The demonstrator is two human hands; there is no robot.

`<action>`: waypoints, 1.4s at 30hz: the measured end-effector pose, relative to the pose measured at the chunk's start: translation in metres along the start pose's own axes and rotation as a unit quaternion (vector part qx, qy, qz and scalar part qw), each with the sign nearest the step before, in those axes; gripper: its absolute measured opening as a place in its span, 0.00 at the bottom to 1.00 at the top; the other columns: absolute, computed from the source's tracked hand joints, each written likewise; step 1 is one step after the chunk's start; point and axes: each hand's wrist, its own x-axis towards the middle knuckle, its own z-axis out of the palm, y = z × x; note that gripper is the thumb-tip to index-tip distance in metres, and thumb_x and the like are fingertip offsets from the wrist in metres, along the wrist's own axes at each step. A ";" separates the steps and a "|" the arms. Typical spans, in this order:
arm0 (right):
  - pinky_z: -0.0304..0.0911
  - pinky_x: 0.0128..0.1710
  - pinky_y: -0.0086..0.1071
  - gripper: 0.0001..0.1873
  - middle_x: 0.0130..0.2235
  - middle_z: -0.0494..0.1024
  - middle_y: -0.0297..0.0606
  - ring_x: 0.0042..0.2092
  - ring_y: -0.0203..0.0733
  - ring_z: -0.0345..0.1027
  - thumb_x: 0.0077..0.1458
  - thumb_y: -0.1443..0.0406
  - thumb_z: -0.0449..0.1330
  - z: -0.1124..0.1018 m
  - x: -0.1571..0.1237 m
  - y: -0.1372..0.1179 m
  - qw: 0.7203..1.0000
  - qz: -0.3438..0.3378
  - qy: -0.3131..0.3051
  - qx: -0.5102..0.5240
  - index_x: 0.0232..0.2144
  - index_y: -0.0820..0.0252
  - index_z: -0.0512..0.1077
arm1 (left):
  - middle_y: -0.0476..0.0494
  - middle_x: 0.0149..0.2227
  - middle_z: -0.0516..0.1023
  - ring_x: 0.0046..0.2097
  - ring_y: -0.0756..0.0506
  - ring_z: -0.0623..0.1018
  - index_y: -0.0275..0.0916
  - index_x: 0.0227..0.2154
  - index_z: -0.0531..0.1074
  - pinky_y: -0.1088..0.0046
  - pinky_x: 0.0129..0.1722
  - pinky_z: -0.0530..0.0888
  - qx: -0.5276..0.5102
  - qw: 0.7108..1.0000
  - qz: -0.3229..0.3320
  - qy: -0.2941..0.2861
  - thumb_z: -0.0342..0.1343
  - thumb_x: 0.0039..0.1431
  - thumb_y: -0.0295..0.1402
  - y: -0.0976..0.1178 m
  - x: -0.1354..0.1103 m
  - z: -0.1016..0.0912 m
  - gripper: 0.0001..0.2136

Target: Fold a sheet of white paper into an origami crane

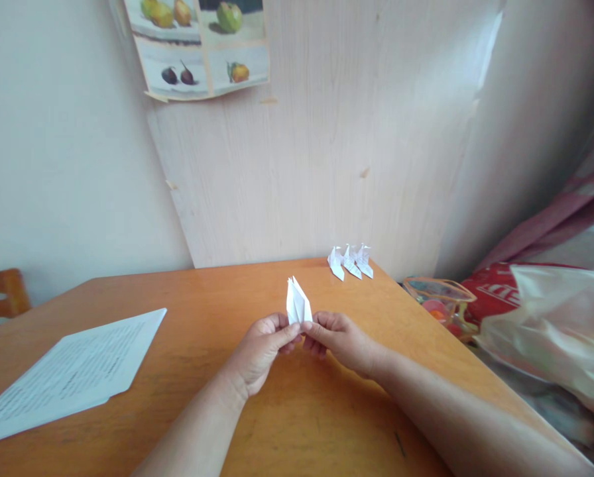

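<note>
Between my two hands stands a small piece of folded white paper, its pointed tips upward and its lower end pinched. My left hand is closed on its lower left side, with the thumb across the front. On the lower right, my right hand also grips it, thumb tip close to the other thumb. The fingers behind the paper are partly hidden. Three folded paper cranes sit in a row near the table's far right corner.
A stack of printed sheets lies on the left of the wooden table. Plastic bags crowd beyond the right edge. Behind the table is a wall panel with a fruit picture. A chair stands at far left.
</note>
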 end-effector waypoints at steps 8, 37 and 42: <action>0.56 0.28 0.31 0.23 0.25 0.69 0.31 0.26 0.34 0.60 0.57 0.46 0.62 0.003 0.002 -0.001 0.999 -0.016 0.021 0.026 0.28 0.59 0.71 | 0.49 0.28 0.71 0.31 0.50 0.66 0.35 0.32 0.75 0.72 0.33 0.61 0.007 1.000 0.011 0.007 0.65 0.56 0.42 0.000 0.000 0.004 0.13; 0.60 0.32 0.32 0.17 0.32 0.77 0.37 0.30 0.36 0.66 0.59 0.51 0.63 -0.007 -0.003 -0.001 0.996 0.018 -0.018 0.091 0.34 0.60 0.75 | 0.47 0.30 0.74 0.32 0.50 0.67 0.36 0.31 0.75 0.71 0.35 0.64 -0.002 0.999 0.029 0.036 0.65 0.54 0.37 0.005 -0.001 0.003 0.10; 0.56 0.29 0.31 0.14 0.29 0.76 0.35 0.28 0.34 0.64 0.58 0.55 0.65 -0.008 -0.004 -0.004 0.996 0.024 0.000 0.088 0.30 0.60 0.74 | 0.46 0.32 0.75 0.32 0.50 0.67 0.36 0.34 0.76 0.71 0.35 0.64 0.014 0.999 0.022 0.028 0.65 0.54 0.37 0.004 -0.001 0.003 0.09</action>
